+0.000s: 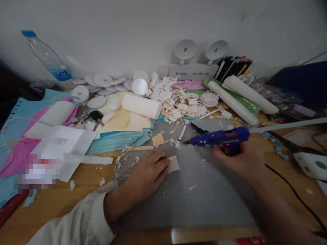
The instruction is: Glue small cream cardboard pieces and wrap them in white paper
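Note:
My right hand [242,161] is wrapped round the handle of a blue hot glue gun [221,137]. The gun's nozzle points left above the grey cutting mat [204,194], and a long white glue stick [288,125] juts from its back. My left hand [150,170] rests low on the mat, fingers together, at a small white piece of paper [174,164]; its fingertips cover part of the paper. Just beyond the nozzle lies a white marker pen [182,134]. Small cream paper scraps [158,139] are scattered near my left hand.
Behind the mat is a heap of small folded cream cards [181,105]. Paper rolls [141,106], white discs [103,80] and a plastic bottle [51,59] stand or lie further left. At right, a black cable [293,192] runs past a white device [311,165].

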The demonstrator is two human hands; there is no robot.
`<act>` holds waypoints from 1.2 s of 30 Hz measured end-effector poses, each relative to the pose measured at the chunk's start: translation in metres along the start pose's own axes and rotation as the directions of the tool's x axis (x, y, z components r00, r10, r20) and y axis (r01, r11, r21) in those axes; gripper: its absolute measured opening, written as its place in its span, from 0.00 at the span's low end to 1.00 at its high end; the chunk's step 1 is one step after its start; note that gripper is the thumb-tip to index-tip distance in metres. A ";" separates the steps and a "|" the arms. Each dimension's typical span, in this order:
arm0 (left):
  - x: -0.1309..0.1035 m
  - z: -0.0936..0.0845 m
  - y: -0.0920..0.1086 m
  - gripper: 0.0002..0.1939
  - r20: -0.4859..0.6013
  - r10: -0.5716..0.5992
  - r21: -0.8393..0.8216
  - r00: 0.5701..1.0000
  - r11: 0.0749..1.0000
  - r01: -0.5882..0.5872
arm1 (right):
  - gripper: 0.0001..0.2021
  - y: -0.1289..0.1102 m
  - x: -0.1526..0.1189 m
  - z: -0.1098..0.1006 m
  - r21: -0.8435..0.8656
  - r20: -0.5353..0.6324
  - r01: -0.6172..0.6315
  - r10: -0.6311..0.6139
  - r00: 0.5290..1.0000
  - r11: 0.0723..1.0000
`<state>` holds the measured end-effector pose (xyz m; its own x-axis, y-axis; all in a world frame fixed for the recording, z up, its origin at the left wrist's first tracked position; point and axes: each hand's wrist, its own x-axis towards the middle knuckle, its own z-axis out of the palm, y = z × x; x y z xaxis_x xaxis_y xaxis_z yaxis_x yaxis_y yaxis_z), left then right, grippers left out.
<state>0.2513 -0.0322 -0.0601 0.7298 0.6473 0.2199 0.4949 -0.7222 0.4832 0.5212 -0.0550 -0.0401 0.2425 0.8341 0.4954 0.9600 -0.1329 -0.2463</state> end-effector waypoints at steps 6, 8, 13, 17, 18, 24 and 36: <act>0.002 0.001 -0.001 0.10 0.004 0.023 0.028 1.000 0.999 -0.023 | 0.18 0.008 -0.010 0.007 -0.019 0.162 0.213 -0.207 0.965 0.977; 0.002 0.001 -0.001 0.10 0.003 0.029 0.039 1.000 0.999 -0.029 | 0.21 0.007 -0.010 0.007 -0.037 0.189 0.229 -0.218 0.958 0.973; 0.002 0.001 0.001 0.11 0.000 0.035 0.059 0.999 0.998 -0.035 | 0.26 0.003 -0.013 0.010 -0.107 0.241 0.241 -0.210 0.947 0.965; 0.002 0.002 0.000 0.11 -0.004 0.053 0.069 0.999 0.996 -0.053 | 0.23 0.001 -0.016 0.011 -0.146 0.224 0.293 -0.257 0.940 0.945; 0.002 0.002 0.000 0.11 -0.004 0.062 0.073 0.998 0.995 -0.061 | 0.22 0.000 -0.017 0.012 -0.145 0.213 0.305 -0.271 0.939 0.941; 0.003 0.002 0.001 0.11 -0.019 0.083 0.090 0.996 0.993 -0.081 | 0.22 -0.004 -0.017 0.012 -0.121 0.206 0.340 -0.312 0.928 0.933; 0.003 0.003 0.000 0.11 -0.024 0.094 0.096 0.995 0.991 -0.091 | 0.20 -0.003 -0.016 0.008 -0.158 0.221 0.419 -0.382 0.897 0.894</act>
<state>0.2547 -0.0308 -0.0620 0.7616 0.5821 0.2847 0.4690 -0.7983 0.3778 0.5129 -0.0634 -0.0539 -0.1800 0.9176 0.3544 0.9820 0.1467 0.1189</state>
